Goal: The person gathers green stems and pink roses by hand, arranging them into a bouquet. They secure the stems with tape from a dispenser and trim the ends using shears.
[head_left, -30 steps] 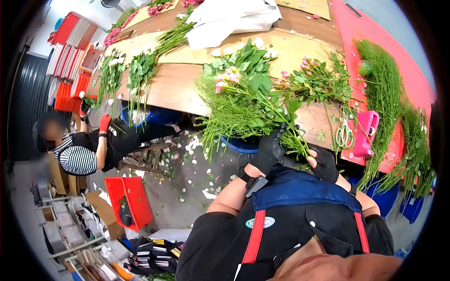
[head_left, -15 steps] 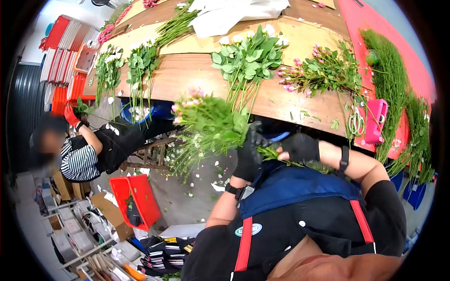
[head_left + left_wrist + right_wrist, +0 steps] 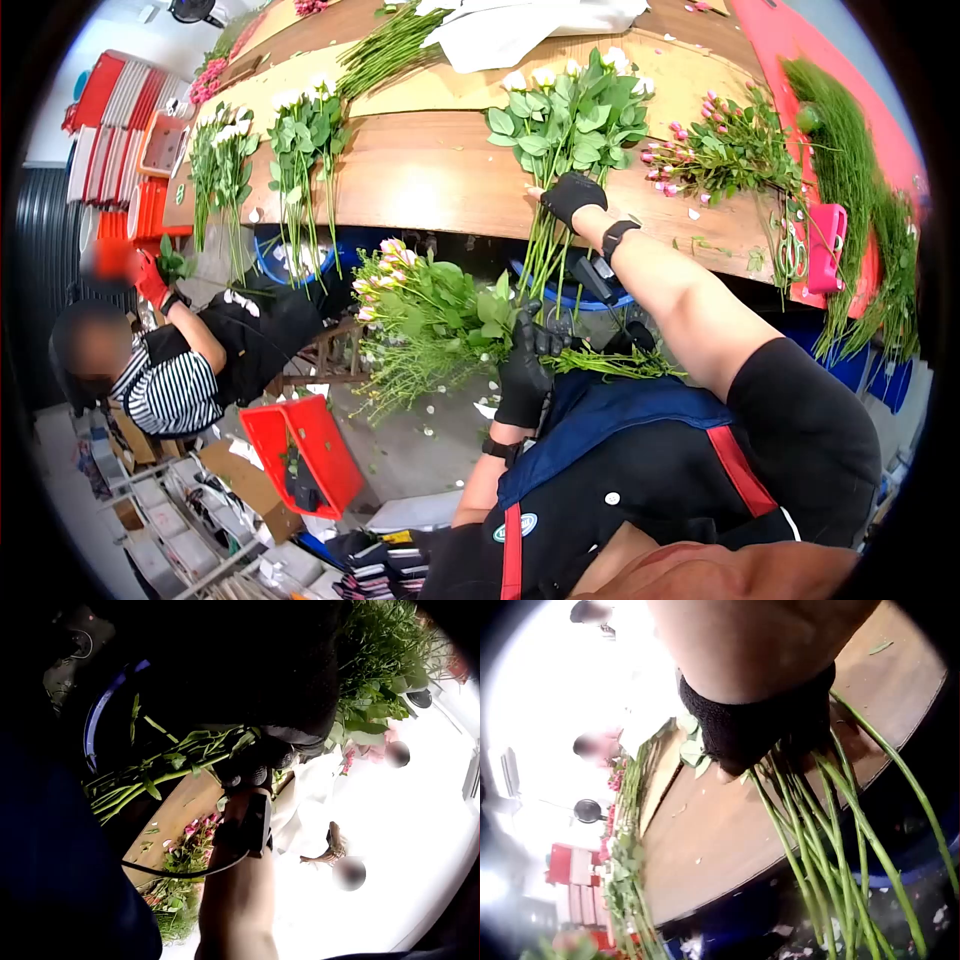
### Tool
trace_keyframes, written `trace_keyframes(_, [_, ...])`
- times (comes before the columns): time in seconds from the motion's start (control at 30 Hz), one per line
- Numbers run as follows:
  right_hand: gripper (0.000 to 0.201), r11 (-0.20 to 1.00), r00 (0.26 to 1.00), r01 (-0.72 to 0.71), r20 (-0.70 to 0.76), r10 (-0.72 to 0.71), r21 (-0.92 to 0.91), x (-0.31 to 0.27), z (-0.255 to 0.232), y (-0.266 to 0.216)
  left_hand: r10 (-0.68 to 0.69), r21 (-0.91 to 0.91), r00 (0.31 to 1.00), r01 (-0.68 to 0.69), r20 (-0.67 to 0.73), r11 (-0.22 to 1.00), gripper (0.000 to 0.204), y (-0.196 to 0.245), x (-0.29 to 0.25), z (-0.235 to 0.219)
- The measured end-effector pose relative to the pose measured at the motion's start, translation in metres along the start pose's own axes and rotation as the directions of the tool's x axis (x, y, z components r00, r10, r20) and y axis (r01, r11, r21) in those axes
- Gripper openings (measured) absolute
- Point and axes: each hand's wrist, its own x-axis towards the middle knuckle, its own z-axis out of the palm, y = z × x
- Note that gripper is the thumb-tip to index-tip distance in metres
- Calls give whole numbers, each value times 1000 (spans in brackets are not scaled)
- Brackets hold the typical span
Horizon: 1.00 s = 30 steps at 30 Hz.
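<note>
Now hands: left (image 3: 524, 372) gripping bouquet (image 3: 430, 310), right (image 3: 572, 195) on white roses (image 3: 570, 110).

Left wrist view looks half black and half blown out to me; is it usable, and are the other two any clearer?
Left wrist view: barely usable, dark at left, white glare at right, only the green stems readable. Right wrist view: top left washed out by backlight, but the right hand on the white rose stems is fairly clear. Head view: evenly lit, fisheye-bent, black corners; the left hand and its grip on the bouquet read clearly.

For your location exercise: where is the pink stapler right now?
Head view, far right: the pink stapler lies on the table's red edge, beside the scissors.
</note>
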Motion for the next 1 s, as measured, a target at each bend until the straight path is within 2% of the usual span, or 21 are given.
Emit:
trace_keyframes(0.07, [50,996,996,-73,-42,75,48,9,8,-5,-24,-11,1000,24,11,1000,38,10,0,-3])
trace_keyframes(0.1, [42,962,991,-134,19,134,239,13,14,-2,-35,-30,999,35,2,999,38,16,2,-8])
trace_keyframes(0.17, [28,779,968,-252,155,199,574,19,19,9,-49,-75,999,48,-12,996,38,24,6,-18])
trace_keyframes(0.2, [13,788,997,76,-35,-69,610,52,60,50,-31,-115,999,32,9,993,37,25,9,-28])
trace_keyframes(0.23, [8,192,999,37,-39,10,981,43,70,61,-17,-114,1000,19,18,993,36,31,9,-29])
trace_keyframes(0.27, [10,157,997,63,-68,27,986,19,60,72,-4,-113,1000,7,26,994,35,38,9,-28])
trace_keyframes(0.33, [17,495,910,411,-379,-168,766,-4,57,105,-29,-135,1000,30,12,990,32,44,15,-33])
trace_keyframes(0.4, [19,394,880,474,-439,-181,787,-24,48,123,-57,-138,998,59,13,989,36,46,22,-33])
trace_keyframes(0.43, [17,825,869,436,-405,-284,358,-39,30,129,-70,-137,997,72,17,988,38,46,26,-31])
trace_keyframes(0.47, [16,920,848,316,-366,-383,-231,-64,-2,117,-84,-172,994,94,64,981,38,46,31,-29])
trace_keyframes(0.5, [14,925,889,285,-429,-157,251,-62,-3,128,-94,-157,992,107,82,982,38,46,34,-25])
trace_keyframes(0.53, [13,682,880,296,-468,77,669,-60,-3,139,-105,-144,990,118,97,982,38,44,36,-20])
trace_keyframes(0.57, [14,81,896,134,-156,416,988,-75,-21,115,-116,-133,987,130,111,983,38,42,37,-15])
trace_keyframes(0.7, [15,304,852,238,-349,390,922,-88,-40,121,-191,-67,963,207,189,976,37,34,48,7])
trace_keyframes(0.77, [14,317,827,305,-415,380,898,-103,-46,117,-213,-46,951,229,223,972,36,23,56,15])
trace_keyframes(0.83, [16,490,811,315,-499,306,813,-122,-49,115,-213,20,935,217,284,976,35,17,65,30])
trace_keyframes(0.87, [19,542,809,356,-541,229,762,-133,-47,114,-247,20,939,250,238,968,35,14,69,42])
trace_keyframes(0.9, [19,697,801,336,-582,142,633,-144,-44,115,-279,16,942,281,189,960,36,11,70,55])
trace_keyframes(0.93, [19,661,824,355,-555,113,661,-156,-40,110,-219,196,957,181,192,964,32,10,66,66])
trace_keyframes(0.97, [19,623,847,368,-525,81,690,-169,-38,102,-191,173,953,152,236,973,29,3,69,73])
trace_keyframes(1.0, [18,708,815,411,-580,-3,574,-176,-31,100,-162,150,947,124,276,981,26,-6,73,79])
